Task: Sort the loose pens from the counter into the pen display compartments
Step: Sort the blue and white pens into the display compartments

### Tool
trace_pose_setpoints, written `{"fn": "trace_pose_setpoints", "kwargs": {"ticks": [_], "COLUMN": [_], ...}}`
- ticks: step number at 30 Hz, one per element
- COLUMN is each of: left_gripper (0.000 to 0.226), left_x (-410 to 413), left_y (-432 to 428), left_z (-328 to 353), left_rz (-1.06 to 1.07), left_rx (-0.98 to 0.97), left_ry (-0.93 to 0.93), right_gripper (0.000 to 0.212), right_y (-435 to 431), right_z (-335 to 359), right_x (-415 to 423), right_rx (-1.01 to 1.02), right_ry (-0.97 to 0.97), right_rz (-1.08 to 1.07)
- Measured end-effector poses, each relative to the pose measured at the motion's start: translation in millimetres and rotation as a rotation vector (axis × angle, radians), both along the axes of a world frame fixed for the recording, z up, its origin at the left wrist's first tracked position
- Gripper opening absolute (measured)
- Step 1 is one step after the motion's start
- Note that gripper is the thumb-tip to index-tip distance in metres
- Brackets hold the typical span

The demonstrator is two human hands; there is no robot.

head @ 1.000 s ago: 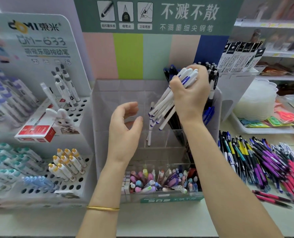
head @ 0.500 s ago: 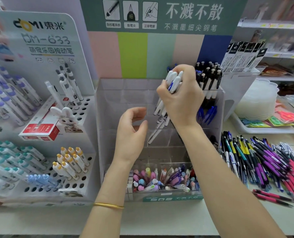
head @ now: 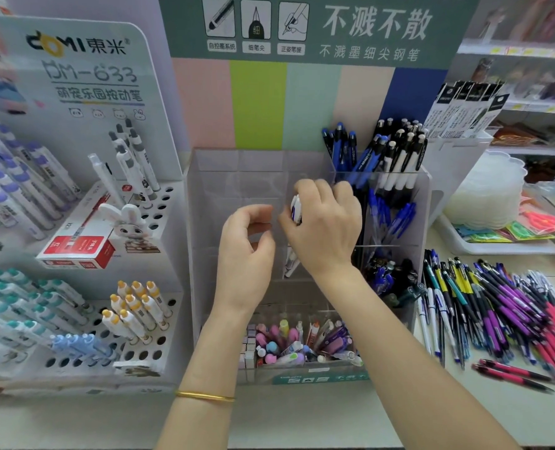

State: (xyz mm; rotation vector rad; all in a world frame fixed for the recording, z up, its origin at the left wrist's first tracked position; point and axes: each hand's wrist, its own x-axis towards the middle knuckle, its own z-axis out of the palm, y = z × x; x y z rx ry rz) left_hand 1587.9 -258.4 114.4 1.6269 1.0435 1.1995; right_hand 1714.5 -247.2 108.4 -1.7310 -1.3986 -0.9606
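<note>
The right hand [head: 325,228] is gripping a bundle of white plastic pens with blue markings [head: 296,207], its fingers curled tightly round the upper ends. It is holding them upright inside a middle compartment of the clear acrylic pen display [head: 201,196]. The lower tips of the bundle are showing below the hand through the transparent wall, near the left side of that compartment. The left hand [head: 243,251] is hovering just to the left of the right one, with fingers loosely curled and nothing between them. Whether it is touching the display's divider cannot be told. A thin gold bangle [head: 204,396] is sitting on the left wrist.

Behind the right hand, the back compartments are holding dark blue click pens [head: 341,147] and black-and-white click pens [head: 399,157], all standing upright. The low front tray of the display is carrying a jumble of pastel-coloured small pens and erasers [head: 286,345]. To the right of the display, a big spread of loose pens in purple, pink, yellow, teal and white [head: 503,306] is lying on the pale bench [head: 302,417], well apart from both hands. To the left, a white perforated stand [head: 175,274] is holding rows of capped white pens.
</note>
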Motion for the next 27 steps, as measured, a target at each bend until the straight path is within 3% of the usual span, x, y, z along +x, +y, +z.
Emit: {"fn": "trace_pose_setpoints", "kwargs": {"ticks": [5, 15, 20, 27], "left_gripper": [0.031, 0.029, 0.030, 0.029], "left_x": [1, 5, 9, 67], "left_y": [-1, -14, -37, -84], "left_z": [-1, -3, 0, -14], "left_rz": [-0.004, 0.084, 0.072, -0.260], "left_rx": [0.005, 0.013, 0.118, 0.068], "left_ry": [-0.020, -0.153, -0.253, -0.186], "right_gripper": [0.049, 0.082, 0.071, 0.041], "right_y": [-9, -35, -61, -137], "right_z": [-8, -8, -9, -32], "right_x": [5, 16, 24, 60], "right_rx": [-0.077, -0.107, -0.040, 0.040], "right_ry": [0.050, 0.140, 0.231, 0.603], "right_rz": [-0.073, 0.078, 0.131, 0.235]}}
